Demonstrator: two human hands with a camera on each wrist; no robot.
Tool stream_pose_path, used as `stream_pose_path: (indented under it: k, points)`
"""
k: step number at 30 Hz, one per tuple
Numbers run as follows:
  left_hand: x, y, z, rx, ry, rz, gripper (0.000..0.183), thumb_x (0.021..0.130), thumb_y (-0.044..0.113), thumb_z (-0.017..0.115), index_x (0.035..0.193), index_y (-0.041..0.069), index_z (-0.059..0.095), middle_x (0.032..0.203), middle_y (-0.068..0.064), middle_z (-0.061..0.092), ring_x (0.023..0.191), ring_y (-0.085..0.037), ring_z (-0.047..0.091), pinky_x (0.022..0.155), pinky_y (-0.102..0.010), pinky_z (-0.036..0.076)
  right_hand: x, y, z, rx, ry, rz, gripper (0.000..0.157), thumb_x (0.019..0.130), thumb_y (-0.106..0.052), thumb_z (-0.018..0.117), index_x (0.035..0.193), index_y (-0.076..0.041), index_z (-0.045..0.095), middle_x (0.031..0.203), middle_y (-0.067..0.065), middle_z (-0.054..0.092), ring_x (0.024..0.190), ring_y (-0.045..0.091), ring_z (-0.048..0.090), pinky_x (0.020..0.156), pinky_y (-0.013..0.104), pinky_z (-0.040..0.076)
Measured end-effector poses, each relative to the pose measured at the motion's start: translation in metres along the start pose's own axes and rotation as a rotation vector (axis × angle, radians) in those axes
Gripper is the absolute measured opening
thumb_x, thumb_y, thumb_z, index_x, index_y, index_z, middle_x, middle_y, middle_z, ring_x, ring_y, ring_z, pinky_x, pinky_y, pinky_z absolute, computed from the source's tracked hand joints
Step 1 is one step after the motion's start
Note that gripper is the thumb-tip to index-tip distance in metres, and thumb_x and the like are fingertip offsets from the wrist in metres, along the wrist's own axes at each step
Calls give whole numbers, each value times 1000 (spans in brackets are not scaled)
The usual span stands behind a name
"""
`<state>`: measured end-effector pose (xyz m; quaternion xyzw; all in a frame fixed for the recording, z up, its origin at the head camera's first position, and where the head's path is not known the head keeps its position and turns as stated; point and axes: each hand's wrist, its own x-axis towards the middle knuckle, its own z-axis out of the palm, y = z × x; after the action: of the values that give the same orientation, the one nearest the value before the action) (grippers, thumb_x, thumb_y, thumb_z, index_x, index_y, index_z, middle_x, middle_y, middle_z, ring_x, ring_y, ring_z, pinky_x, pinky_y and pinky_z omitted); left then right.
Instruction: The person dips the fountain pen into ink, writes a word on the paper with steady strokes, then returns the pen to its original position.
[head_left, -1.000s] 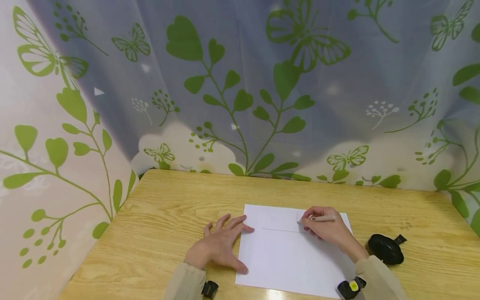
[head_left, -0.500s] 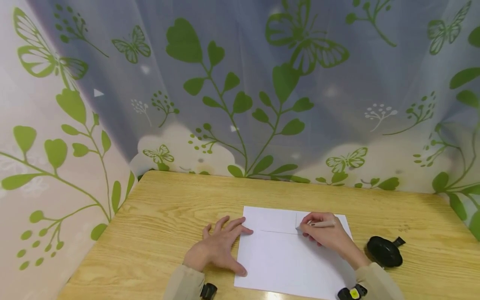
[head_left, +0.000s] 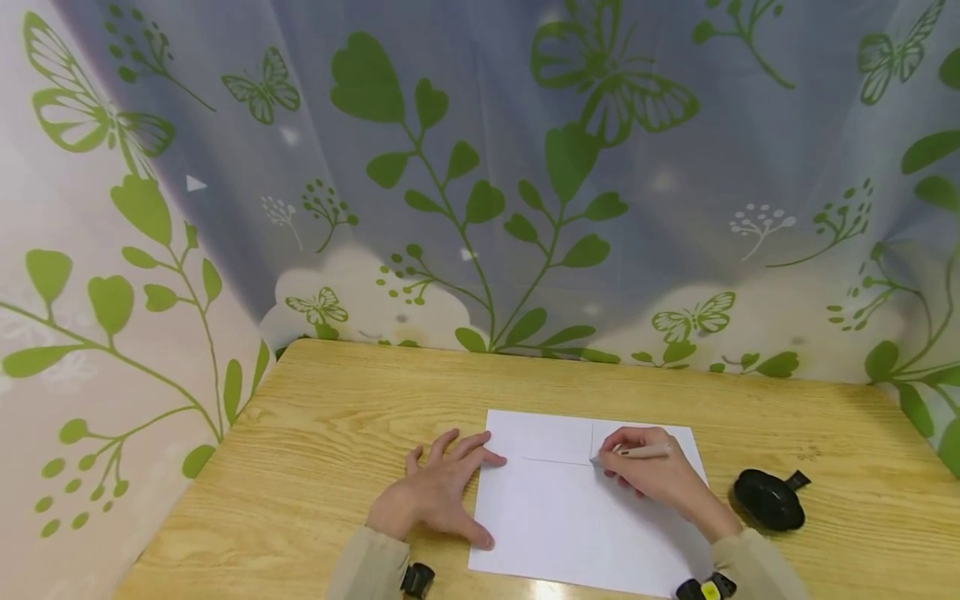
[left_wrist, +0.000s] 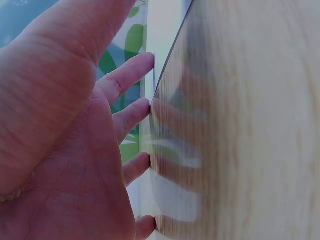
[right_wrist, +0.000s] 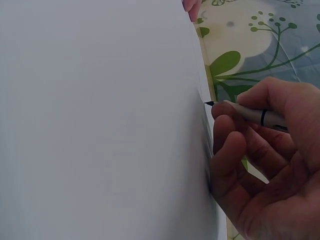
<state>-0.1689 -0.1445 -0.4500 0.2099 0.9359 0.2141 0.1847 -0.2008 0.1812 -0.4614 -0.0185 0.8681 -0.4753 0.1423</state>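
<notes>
A white sheet of paper (head_left: 555, 525) lies on the wooden table, bearing a thin horizontal line and a shorter vertical one above it. My right hand (head_left: 660, 471) pinches a pale pen (right_wrist: 255, 114), whose dark tip meets the paper. In the head view that tip is where the vertical line comes down to the horizontal one; the hand hides the paper to its right. Fingers spread, my left hand (head_left: 438, 492) rests at the paper's left edge. Its thumb and index fingertip are on the sheet; in the left wrist view its other fingertips (left_wrist: 137, 167) touch the tabletop.
A small black pan-shaped dish (head_left: 768, 500) with a short handle stands right of the paper. Behind the table (head_left: 360, 392) hangs a curtain (head_left: 480, 167) printed with green leaves and butterflies. Dark devices are strapped at both wrists.
My right hand has drawn the pen a short way toward me, and the vertical line has grown down to the horizontal one. The left hand has stayed in place.
</notes>
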Motion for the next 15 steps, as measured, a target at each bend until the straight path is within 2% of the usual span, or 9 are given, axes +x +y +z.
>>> stream_pose_path:
  k: [15]
  points:
    - [0, 1, 0, -1, 3, -6, 93, 65, 55, 91, 144, 36, 47, 171, 8, 20, 158, -39, 10, 112, -80, 14, -7, -2, 2, -2, -17, -6, 17, 92, -25, 73, 101, -10, 72, 79, 1, 73, 65, 13, 61, 50, 26, 49]
